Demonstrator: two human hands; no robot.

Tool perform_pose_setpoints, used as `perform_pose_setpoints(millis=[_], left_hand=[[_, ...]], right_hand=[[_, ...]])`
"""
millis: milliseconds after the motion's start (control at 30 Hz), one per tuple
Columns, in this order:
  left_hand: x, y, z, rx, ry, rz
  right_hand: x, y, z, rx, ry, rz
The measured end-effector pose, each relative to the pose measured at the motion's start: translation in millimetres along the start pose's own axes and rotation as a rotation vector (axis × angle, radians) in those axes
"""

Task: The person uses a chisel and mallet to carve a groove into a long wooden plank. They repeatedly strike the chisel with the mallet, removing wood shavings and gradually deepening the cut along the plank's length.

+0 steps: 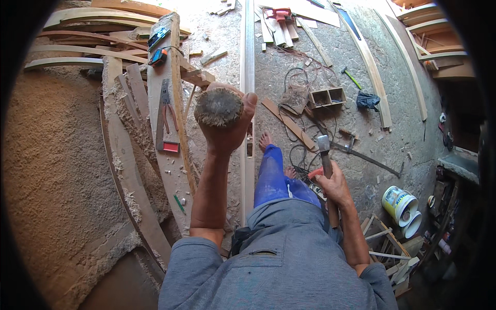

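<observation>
My left hand (pixel 228 138) is raised at the middle, closed around a wooden mallet (pixel 219 107). The mallet's round, frayed end faces up and hides most of the fingers. Lower and to the right, my right hand (pixel 337 187) grips a chisel (pixel 326 161). Its broad metal end points away from me, and its wooden handle runs back below the hand. A red-orange piece (pixel 315 173) shows beside the right fingertips; whether it is held too, I cannot tell. Between the hands, a long pale beam (pixel 248 186) runs away from me, with a slot cut in it.
A plank bench (pixel 168 150) at left carries a combination square (pixel 163 113), pliers (pixel 170 114), a tape measure (pixel 157 57) and a green pencil (pixel 179 203). Curved boards (pixel 98 20) lie behind it. Cables, a wooden box (pixel 327 96), a green-handled hammer (pixel 351 78) and white buckets (pixel 400 204) stand right.
</observation>
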State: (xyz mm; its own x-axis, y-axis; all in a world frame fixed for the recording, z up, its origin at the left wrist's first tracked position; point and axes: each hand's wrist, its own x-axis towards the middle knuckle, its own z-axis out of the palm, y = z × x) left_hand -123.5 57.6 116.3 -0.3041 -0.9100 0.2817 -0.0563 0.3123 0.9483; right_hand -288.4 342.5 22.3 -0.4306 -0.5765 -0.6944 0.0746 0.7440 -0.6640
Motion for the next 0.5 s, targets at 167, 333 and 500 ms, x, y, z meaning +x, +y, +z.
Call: perform_pose_setpoints(millis=[167, 333, 500], left_hand=[[33, -80, 4, 0.026, -0.024, -0.084], [47, -84, 5, -0.009, -0.056, -0.157], [36, -83, 4, -0.002, -0.045, -0.146]], right_hand=[[21, -12, 10, -0.112, -0.045, -0.053], [32, -15, 19, -0.199, -0.011, -0.192], [33, -31, 20, -0.159, -0.035, -0.094]])
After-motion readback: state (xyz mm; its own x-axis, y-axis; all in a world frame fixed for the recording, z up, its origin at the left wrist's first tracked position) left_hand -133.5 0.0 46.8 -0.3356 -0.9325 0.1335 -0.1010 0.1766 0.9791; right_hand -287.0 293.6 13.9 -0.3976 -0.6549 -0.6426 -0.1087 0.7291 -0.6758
